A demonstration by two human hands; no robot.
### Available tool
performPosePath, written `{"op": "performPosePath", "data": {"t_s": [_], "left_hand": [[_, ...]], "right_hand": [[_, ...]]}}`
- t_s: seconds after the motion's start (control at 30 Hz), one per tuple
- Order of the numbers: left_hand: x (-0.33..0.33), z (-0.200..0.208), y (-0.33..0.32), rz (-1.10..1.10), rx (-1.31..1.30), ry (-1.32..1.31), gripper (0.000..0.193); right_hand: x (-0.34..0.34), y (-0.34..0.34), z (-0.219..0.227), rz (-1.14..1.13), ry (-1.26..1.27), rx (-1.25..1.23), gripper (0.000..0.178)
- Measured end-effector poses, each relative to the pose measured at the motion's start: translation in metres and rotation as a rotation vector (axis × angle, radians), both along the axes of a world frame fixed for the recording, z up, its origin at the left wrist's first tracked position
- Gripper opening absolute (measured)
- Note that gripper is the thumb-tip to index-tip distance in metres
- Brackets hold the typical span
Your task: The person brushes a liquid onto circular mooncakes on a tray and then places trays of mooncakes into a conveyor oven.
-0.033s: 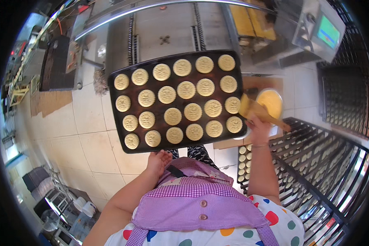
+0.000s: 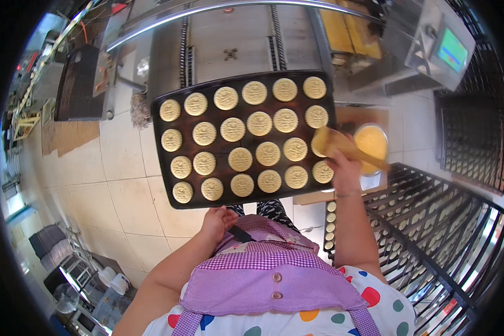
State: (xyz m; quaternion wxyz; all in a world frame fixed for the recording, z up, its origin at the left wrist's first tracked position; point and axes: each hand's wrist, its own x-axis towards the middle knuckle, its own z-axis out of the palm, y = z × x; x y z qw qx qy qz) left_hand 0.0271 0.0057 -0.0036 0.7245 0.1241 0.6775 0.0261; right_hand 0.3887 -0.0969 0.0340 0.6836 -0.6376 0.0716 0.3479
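Observation:
A dark baking tray (image 2: pixel 218 148) holds rows of round, pale, pattern-stamped pastries (image 2: pixel 259 124). My right hand (image 2: pixel 344 168), over the tray's right side, is closed around a wide, wooden-handled pastry brush (image 2: pixel 341 145). Its yellowed bristles cover part of a pastry near the right edge. Just right of the brush sits a bowl of yellow liquid (image 2: pixel 371 144), perhaps egg wash. At the tray's near edge lies my left hand (image 2: pixel 217 223), fingers loosely curled with nothing visible in them; contact with the rim is hard to make out.
Beyond the tray is a metal conveyor bed (image 2: pixel 229 36) with chains along its sides. A machine with a lit screen (image 2: pixel 452 50) stands far right. A black rack (image 2: pixel 431 224) with trays of pastries is close on my right. Cardboard (image 2: pixel 319 196) lies under the bowl.
My right hand and the brush have moved left, from beside the tray's right edge onto a pastry there. The view has shifted slightly; the left hand stays by the near rim.

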Motion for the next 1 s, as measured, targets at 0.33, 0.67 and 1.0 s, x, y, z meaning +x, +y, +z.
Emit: {"op": "performPosePath", "data": {"t_s": [0.33,0.67,1.0], "left_hand": [[-0.082,0.013,0.054,-0.464,0.23,-0.004,0.007],[-0.14,0.017,0.09,-0.338,0.263,0.04,0.02],[-0.138,0.014,0.103,-0.449,0.267,-0.008,0.024]], "right_hand": [[-0.094,0.252,-0.05,0.332,-0.194,-0.052,0.052],[-0.004,0.203,-0.049,0.279,-0.711,-0.641,0.032],[-0.162,0.303,-0.087,0.354,-0.5,-0.215,0.044]]}}
